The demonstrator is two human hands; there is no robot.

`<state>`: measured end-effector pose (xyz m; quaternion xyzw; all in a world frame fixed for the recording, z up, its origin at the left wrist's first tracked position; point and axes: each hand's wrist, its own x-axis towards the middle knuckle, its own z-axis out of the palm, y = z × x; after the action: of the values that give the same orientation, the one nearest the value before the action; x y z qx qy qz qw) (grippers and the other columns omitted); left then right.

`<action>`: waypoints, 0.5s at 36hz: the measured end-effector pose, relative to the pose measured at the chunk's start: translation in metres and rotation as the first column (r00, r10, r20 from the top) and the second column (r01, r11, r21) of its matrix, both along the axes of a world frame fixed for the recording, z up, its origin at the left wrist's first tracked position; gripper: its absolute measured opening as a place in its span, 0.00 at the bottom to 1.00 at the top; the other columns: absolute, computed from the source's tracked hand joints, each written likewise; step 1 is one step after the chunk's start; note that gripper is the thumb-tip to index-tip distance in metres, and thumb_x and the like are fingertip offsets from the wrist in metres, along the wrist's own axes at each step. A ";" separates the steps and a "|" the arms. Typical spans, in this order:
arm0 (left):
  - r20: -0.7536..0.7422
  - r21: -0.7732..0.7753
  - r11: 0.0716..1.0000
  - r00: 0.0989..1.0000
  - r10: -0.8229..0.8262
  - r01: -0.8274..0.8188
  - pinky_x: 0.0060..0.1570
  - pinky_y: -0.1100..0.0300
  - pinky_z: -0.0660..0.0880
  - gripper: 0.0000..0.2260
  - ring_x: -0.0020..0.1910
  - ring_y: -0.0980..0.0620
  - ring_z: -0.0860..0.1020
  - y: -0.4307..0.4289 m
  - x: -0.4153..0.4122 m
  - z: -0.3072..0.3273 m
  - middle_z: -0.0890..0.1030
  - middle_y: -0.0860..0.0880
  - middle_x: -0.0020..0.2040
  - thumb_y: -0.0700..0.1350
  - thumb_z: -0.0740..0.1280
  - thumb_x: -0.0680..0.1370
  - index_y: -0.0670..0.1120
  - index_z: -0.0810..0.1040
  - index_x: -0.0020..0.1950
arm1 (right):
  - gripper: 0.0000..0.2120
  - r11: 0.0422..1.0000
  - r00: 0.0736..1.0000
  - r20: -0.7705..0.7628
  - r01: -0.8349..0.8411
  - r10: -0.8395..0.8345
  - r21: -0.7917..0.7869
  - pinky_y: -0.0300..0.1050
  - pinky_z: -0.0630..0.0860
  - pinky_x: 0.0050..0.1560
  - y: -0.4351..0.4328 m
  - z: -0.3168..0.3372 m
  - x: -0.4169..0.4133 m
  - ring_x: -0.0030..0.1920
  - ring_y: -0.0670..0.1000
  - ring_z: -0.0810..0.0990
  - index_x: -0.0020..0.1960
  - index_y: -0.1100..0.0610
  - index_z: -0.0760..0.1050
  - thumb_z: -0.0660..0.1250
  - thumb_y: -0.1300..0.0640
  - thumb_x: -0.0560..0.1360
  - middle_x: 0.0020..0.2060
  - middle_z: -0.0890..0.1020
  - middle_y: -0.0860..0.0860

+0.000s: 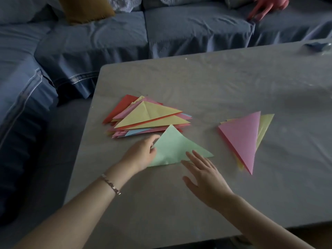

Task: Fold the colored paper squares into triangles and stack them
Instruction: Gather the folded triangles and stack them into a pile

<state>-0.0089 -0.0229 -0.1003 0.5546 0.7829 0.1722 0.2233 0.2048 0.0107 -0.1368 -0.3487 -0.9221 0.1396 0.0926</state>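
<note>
Your left hand (pixel 142 153) pinches the left edge of the green paper triangle (pixel 172 146), thumb and curled fingers closed on the sheet, so the paper spreads away from that hand toward 3 o'clock. Your right hand (pixel 206 177) is wide and flat, fingers straight. Its fingertips (pixel 190 153) rest on the triangle's long lower edge, with the bulk of the sheet lying at 11 o'clock from that palm. The green triangle lies flat on the grey table (pixel 215 83), between your two hands and near the table's front half. Its apex points to 12 o'clock and its long edge runs roughly from 9 to 3 o'clock, rising slightly on the right. Its apex just meets the big stack of folded triangles (pixel 149 115) at 11 o'clock, a loose pile of red, pink, blue and yellow sheets with a yellow one on top, its long side running from about 8 to 2 o'clock. Well apart at 3 o'clock sits a small pile with a pink triangle (pixel 242 137) over a yellow one (pixel 265 123), its sharp tip aimed at 6 o'clock. A bracelet (pixel 111 184) circles your left wrist. Behind the table stands a blue sofa (pixel 179 27) with a mustard cushion (pixel 86 9), and another person's hand (pixel 267 6) rests on it at 1 o'clock.
</note>
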 end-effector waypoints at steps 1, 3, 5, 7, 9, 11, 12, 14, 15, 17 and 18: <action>-0.035 0.008 1.000 0.999 -0.007 0.007 0.45 0.61 0.68 0.20 0.45 0.51 0.72 0.000 -0.002 -0.001 0.74 0.49 0.48 0.42 0.61 0.78 0.47 0.66 0.69 | 0.23 0.999 0.999 0.036 -0.027 0.027 0.019 0.51 0.65 0.61 0.001 -0.003 -0.004 0.63 0.56 0.74 0.58 0.54 0.77 0.55 0.44 0.72 0.62 0.77 0.54; -0.123 0.070 0.998 0.992 0.006 0.003 0.59 0.57 0.66 0.21 0.58 0.46 0.71 -0.004 -0.002 -0.009 0.73 0.44 0.59 0.43 0.63 0.77 0.43 0.66 0.70 | 0.24 0.997 0.993 0.096 -0.068 0.064 0.035 0.51 0.70 0.59 0.003 -0.007 -0.011 0.61 0.56 0.77 0.57 0.54 0.77 0.55 0.43 0.70 0.60 0.78 0.54; -0.188 0.154 0.987 0.982 -0.020 0.049 0.67 0.54 0.62 0.21 0.65 0.40 0.69 -0.014 0.007 -0.022 0.71 0.38 0.65 0.42 0.63 0.76 0.37 0.69 0.67 | 0.24 0.997 0.991 0.116 -0.072 0.069 0.023 0.50 0.74 0.56 0.003 -0.007 -0.018 0.59 0.55 0.78 0.57 0.54 0.78 0.54 0.43 0.69 0.59 0.79 0.53; -0.141 0.150 0.980 0.984 -0.110 0.131 0.69 0.57 0.55 0.23 0.70 0.43 0.65 -0.026 0.025 -0.028 0.66 0.40 0.70 0.49 0.56 0.77 0.38 0.67 0.69 | 0.24 0.997 0.993 0.089 -0.080 0.079 0.007 0.50 0.75 0.55 0.000 -0.008 -0.026 0.58 0.55 0.78 0.57 0.54 0.78 0.55 0.43 0.70 0.58 0.79 0.53; -0.100 0.054 0.975 0.973 -0.209 0.215 0.70 0.66 0.44 0.31 0.74 0.55 0.53 -0.039 0.042 -0.035 0.55 0.48 0.75 0.57 0.42 0.76 0.42 0.57 0.74 | 0.23 0.990 0.988 0.074 -0.138 0.139 -0.017 0.50 0.75 0.58 -0.003 -0.009 -0.034 0.60 0.55 0.77 0.60 0.55 0.77 0.54 0.46 0.71 0.60 0.78 0.53; -0.126 0.024 0.971 0.965 -0.232 0.236 0.68 0.70 0.38 0.35 0.73 0.61 0.45 -0.047 0.048 -0.044 0.46 0.55 0.75 0.58 0.33 0.71 0.45 0.48 0.75 | 0.24 0.986 0.981 0.100 -0.165 0.165 -0.001 0.49 0.75 0.58 -0.005 -0.009 -0.039 0.61 0.52 0.76 0.62 0.56 0.76 0.53 0.48 0.72 0.60 0.78 0.52; -0.148 0.014 0.975 0.964 -0.219 0.223 0.68 0.70 0.36 0.35 0.73 0.61 0.43 -0.049 0.049 -0.047 0.43 0.56 0.73 0.59 0.31 0.71 0.46 0.46 0.75 | 0.25 0.986 0.978 0.125 -0.167 0.166 0.001 0.49 0.75 0.58 -0.005 -0.010 -0.040 0.61 0.52 0.76 0.62 0.57 0.75 0.53 0.48 0.72 0.60 0.78 0.51; -0.198 -0.003 0.981 0.961 -0.191 0.194 0.69 0.67 0.37 0.35 0.73 0.58 0.45 -0.052 0.047 -0.049 0.46 0.55 0.73 0.60 0.32 0.74 0.44 0.50 0.75 | 0.25 0.987 0.974 0.155 -0.163 0.162 -0.010 0.49 0.73 0.58 -0.004 -0.012 -0.039 0.62 0.51 0.75 0.63 0.58 0.75 0.52 0.47 0.73 0.61 0.78 0.52; -0.235 -0.025 0.982 0.953 -0.189 0.188 0.71 0.64 0.42 0.34 0.74 0.56 0.51 -0.055 0.045 -0.049 0.53 0.52 0.74 0.60 0.33 0.77 0.42 0.56 0.74 | 0.26 0.988 0.972 0.173 -0.156 0.157 -0.019 0.49 0.72 0.59 -0.003 -0.013 -0.037 0.63 0.51 0.75 0.63 0.58 0.75 0.51 0.46 0.73 0.61 0.77 0.53; -0.262 -0.067 0.985 0.949 -0.174 0.162 0.69 0.59 0.54 0.29 0.69 0.49 0.66 -0.063 0.042 -0.048 0.68 0.47 0.70 0.55 0.38 0.80 0.41 0.68 0.70 | 0.28 0.991 0.965 0.224 -0.133 0.135 -0.021 0.48 0.69 0.62 -0.001 -0.016 -0.031 0.63 0.51 0.74 0.62 0.59 0.75 0.50 0.43 0.75 0.62 0.77 0.54; -0.272 -0.075 0.986 0.949 -0.162 0.147 0.66 0.58 0.57 0.28 0.67 0.48 0.69 -0.068 0.039 -0.048 0.71 0.47 0.69 0.54 0.40 0.81 0.42 0.70 0.68 | 0.29 0.993 0.963 0.245 -0.115 0.115 -0.017 0.46 0.67 0.64 0.001 -0.016 -0.027 0.63 0.51 0.74 0.62 0.59 0.75 0.47 0.42 0.77 0.63 0.76 0.54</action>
<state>0.0299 -0.0906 -0.1487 0.6265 0.7650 0.0536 0.1392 0.1781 0.0115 -0.1529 -0.3093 -0.9450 0.1017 -0.0308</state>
